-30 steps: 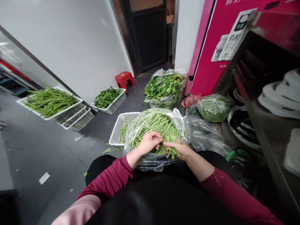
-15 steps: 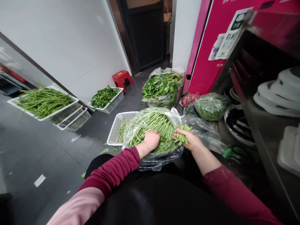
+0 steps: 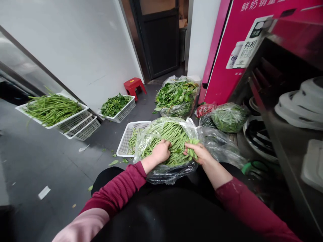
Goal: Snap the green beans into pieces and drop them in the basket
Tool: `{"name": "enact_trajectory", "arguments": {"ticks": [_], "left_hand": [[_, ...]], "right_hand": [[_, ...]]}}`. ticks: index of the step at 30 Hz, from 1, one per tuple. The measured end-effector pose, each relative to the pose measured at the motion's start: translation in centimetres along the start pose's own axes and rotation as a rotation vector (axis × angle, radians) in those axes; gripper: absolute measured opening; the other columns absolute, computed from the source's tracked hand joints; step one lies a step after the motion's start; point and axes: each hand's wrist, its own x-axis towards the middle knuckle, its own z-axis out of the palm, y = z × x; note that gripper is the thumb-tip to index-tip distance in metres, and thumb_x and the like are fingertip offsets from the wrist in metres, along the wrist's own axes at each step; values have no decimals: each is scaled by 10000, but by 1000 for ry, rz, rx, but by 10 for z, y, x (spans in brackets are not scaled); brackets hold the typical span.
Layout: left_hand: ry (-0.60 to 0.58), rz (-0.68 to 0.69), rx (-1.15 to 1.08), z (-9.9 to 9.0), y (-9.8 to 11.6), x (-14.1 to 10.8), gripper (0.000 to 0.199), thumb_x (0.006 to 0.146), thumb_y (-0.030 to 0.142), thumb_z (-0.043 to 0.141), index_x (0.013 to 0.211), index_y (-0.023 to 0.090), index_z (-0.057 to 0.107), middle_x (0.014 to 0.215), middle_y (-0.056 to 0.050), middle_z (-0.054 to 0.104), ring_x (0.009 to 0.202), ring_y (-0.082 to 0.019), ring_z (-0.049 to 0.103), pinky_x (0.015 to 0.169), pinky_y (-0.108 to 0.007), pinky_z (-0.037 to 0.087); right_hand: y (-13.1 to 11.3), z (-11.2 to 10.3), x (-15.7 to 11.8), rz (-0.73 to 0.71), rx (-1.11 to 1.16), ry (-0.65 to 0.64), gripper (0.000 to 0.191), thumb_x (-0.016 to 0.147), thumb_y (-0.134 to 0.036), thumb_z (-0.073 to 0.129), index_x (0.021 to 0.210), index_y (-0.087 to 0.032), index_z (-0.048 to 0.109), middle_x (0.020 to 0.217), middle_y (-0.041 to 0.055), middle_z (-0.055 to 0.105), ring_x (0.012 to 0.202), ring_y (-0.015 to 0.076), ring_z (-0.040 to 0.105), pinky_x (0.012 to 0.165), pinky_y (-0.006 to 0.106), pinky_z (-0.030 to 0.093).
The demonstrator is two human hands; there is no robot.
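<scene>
A clear plastic bag (image 3: 143,134) full of long green beans (image 3: 174,132) stands open between my knees. My right hand (image 3: 202,153) is closed around a bunch of green beans (image 3: 193,148) at the bag's right side. Over the pile, on its left part, my left hand (image 3: 161,152) has its fingers curled together against the beans; what lies between the fingertips is hidden. Just left of the bag, a white perforated basket (image 3: 123,143) on the floor has some green beans in it.
White baskets of long green stalks (image 3: 54,109) and leafy greens (image 3: 116,106) stand along the left wall. A red stool (image 3: 135,86) and a bag of leaves (image 3: 176,94) are farther back. Bagged greens (image 3: 228,117) and a metal shelf (image 3: 280,141) stand to the right.
My right hand has moved slightly left and inward with its bunch of beans. My left hand has shifted a little left, its fingertips now pointing more toward the bag's middle.
</scene>
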Motion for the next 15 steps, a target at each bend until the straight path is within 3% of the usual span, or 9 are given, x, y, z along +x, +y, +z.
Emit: {"name": "enact_trajectory", "arguments": {"ticks": [4,8,12,15], "left_hand": [[-56,23,246,17,18,8,213,766,181,430,894,131,592,944,-123,536,889,-216,540,755,-328,439],[-138,-10,273,24,31,23,220,764,116,421,889,94,600,919,-155,567,850,-221,575,715,-333,453],[-83,-75,217,10,26,19,217,760,235,458,852,98,600,867,-139,605,767,-212,594,659,-306,457],[16,-100,-78,-6,21,2,208,768,280,434,751,133,580,761,-82,626,684,-164,586,640,-271,446]], "right_hand": [[2,0,0,-48,-10,-24,103,616,-140,673,615,-117,572,465,4,568,428,99,545,499,237,531],[0,-2,1,-50,-20,-23,106,635,-143,659,590,-117,566,458,3,557,415,95,538,493,231,526],[-1,-2,0,-54,13,-17,79,631,-111,659,622,-112,580,476,-1,565,412,94,538,481,228,522],[2,3,-1,6,22,-16,88,635,-133,670,634,-106,586,484,10,579,419,101,547,478,235,525]]}}
